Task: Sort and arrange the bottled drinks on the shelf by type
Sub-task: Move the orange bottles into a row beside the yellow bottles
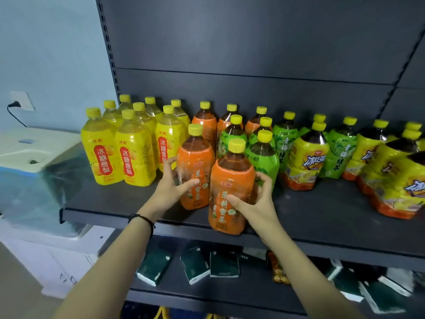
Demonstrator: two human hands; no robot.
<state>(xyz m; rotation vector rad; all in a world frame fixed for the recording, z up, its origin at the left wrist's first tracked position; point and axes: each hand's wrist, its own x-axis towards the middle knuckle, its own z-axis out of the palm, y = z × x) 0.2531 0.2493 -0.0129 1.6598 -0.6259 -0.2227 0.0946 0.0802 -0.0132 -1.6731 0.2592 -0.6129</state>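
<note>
On the dark shelf (115,203) stand bottled drinks with yellow caps. Several yellow-label bottles (102,155) are grouped at the left. Orange-label bottles stand in the middle. My left hand (171,187) wraps around one orange bottle (195,166). My right hand (255,199) grips a second orange bottle (230,187) at the shelf's front edge. Behind them stand green-label bottles (263,155), and further right are yellow iced-tea bottles (305,157), mixed with more green ones (340,150).
A lower shelf (230,293) holds several dark green packets (195,265) and an orange snack bag (277,270). A white and blue appliance (34,148) under plastic wrap stands left of the shelf. The shelf's right front (322,215) is bare.
</note>
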